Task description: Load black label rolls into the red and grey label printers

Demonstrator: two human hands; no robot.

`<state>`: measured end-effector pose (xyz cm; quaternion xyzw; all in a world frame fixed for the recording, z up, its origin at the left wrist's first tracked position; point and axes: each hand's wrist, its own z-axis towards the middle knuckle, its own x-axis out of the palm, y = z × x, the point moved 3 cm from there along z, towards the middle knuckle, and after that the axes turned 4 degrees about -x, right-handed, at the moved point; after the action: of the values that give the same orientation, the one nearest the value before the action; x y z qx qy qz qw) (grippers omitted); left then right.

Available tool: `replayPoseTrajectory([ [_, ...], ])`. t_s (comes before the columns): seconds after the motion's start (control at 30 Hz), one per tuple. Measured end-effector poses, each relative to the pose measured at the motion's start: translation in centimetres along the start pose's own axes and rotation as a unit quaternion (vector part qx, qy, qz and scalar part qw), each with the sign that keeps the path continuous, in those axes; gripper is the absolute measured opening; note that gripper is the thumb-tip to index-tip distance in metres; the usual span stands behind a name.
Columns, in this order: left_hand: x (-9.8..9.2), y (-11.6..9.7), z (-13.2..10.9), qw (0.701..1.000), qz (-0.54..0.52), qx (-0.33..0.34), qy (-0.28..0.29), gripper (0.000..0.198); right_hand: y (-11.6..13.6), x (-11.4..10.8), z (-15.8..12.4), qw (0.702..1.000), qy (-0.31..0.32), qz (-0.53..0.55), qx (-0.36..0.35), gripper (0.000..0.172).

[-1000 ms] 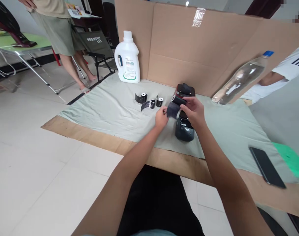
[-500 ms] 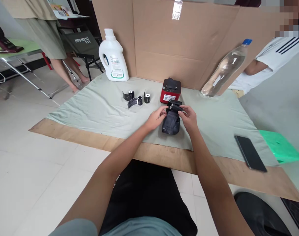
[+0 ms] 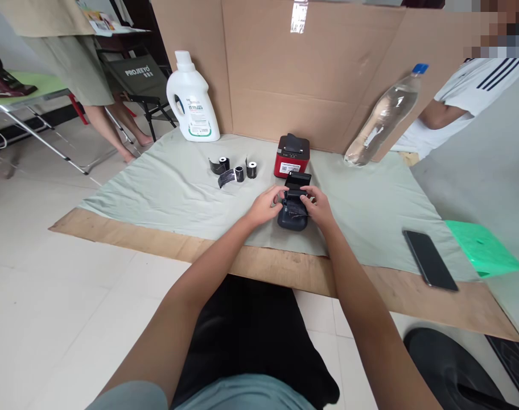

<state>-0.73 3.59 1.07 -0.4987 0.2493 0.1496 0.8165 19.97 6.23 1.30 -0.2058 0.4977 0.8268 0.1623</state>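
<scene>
A small dark printer [image 3: 292, 221] sits on the cloth in front of me, with its black lid [image 3: 299, 179] raised at the back. A black roll [image 3: 296, 194] lies crosswise in its opening, and a loose black strip [image 3: 297, 210] from it hangs over the front. My left hand [image 3: 266, 205] has its curled fingers at the roll's left end. At the right end, the fingers and thumb of my right hand [image 3: 317, 206] grip the roll. How deep the roll sits is partly hidden by my fingers.
Behind the printer stands a red and black box-shaped device [image 3: 291, 156]. Several black rolls [image 3: 239, 173] lie to the left. A white detergent bottle [image 3: 194, 105], a clear bottle [image 3: 383, 119] and a cardboard screen [image 3: 306, 74] are at the back; a phone [image 3: 430, 260] lies right. Two people stand nearby.
The black roll has gone down from above the printer into its opening and turned level. Its strip, earlier spread over the printer's front, now covers less. Both hands have moved with it.
</scene>
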Motion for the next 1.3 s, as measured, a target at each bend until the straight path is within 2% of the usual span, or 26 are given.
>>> replayPoseTrajectory([
  [0.13,-0.1,-0.4,0.0,1.0,0.011,0.005,0.001,0.054,-0.3,0.2,0.1,1.0,0.005,-0.009,0.01,0.035],
  [0.3,0.2,-0.3,0.1,1.0,0.012,0.008,0.023,0.041,-0.5,0.2,0.3,0.999,0.016,-0.016,0.026,0.036],
  [0.57,0.1,-1.8,-0.2,0.995,0.031,0.061,0.071,0.032,-0.3,0.2,0.1,0.994,-0.007,-0.072,0.088,0.02],
  [0.67,0.4,-2.0,-0.3,0.995,0.03,0.075,0.057,0.026,-0.6,0.3,-0.2,0.989,-0.06,-0.08,0.112,0.03],
  [0.77,0.6,-1.8,-0.3,0.996,0.032,0.08,0.037,0.025,-1.1,0.8,0.0,0.988,-0.091,0.005,0.126,0.06],
  [0.8,0.7,-1.7,-0.2,0.996,0.033,0.08,0.034,0.025,-1.2,1.0,0.1,0.987,-0.085,0.044,0.127,0.066],
  [0.87,0.7,-1.5,-0.2,0.995,0.04,0.081,0.029,0.024,-1.3,1.4,0.4,0.984,-0.063,0.111,0.128,0.066],
  [1.03,0.1,-1.7,-0.3,0.994,0.077,0.081,-0.015,0.022,-1.4,1.2,0.3,0.978,-0.049,0.171,0.109,0.048],
  [1.1,0.0,-1.7,-0.2,0.994,0.078,0.078,-0.022,0.021,-1.3,1.1,0.1,0.976,-0.017,0.192,0.101,0.039],
  [1.2,0.3,-1.4,-0.1,0.998,0.023,0.051,-0.035,0.021,-1.1,1.0,-0.1,0.969,0.054,0.214,0.114,0.039],
  [1.3,0.9,-0.5,0.3,0.994,-0.088,-0.02,-0.058,0.04,-1.1,0.7,-0.2,0.954,0.081,0.261,0.126,0.05],
])
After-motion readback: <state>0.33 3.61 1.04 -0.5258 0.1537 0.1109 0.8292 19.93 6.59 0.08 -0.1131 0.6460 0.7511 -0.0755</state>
